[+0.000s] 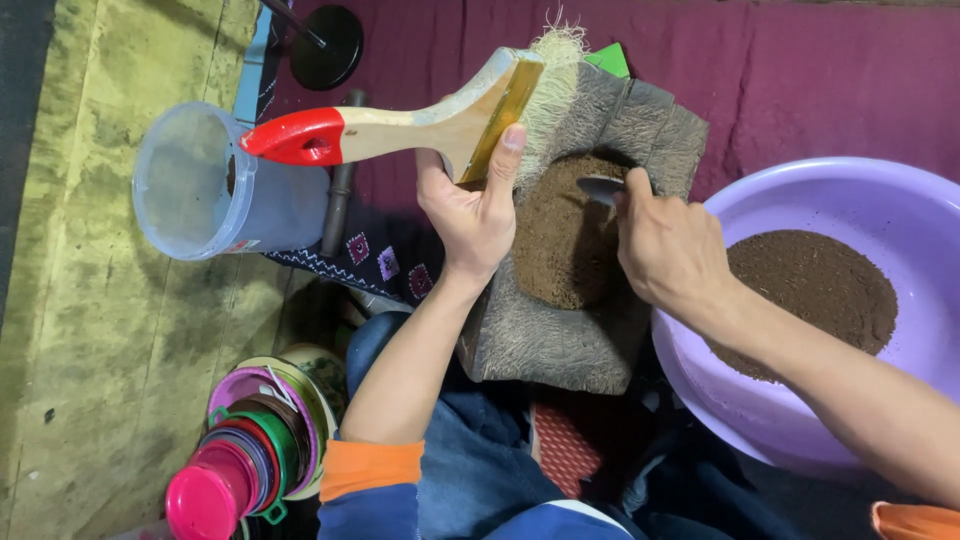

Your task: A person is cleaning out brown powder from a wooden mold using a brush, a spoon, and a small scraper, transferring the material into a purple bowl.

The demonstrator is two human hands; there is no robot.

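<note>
My left hand (468, 212) grips a wide paintbrush (420, 125) with a wooden handle, a red handle end and pale bristles; the bristles rest at the rim of a rough grey stone mortar (560, 345). A hollow in the mortar holds brown powder (565, 240). My right hand (672, 248) holds a metal spoon (600, 187) whose bowl sits at the top of the powder. To the right stands a purple plastic basin (800, 420) with a heap of the same brown powder (815, 290).
A translucent plastic jug (205, 185) lies on its side at the left on a yellow-green mat (90, 350). A stack of coloured plastic funnels and lids (245, 460) sits at bottom left. A maroon cloth (800, 80) covers the far side. A black round base (330, 45) stands at the top.
</note>
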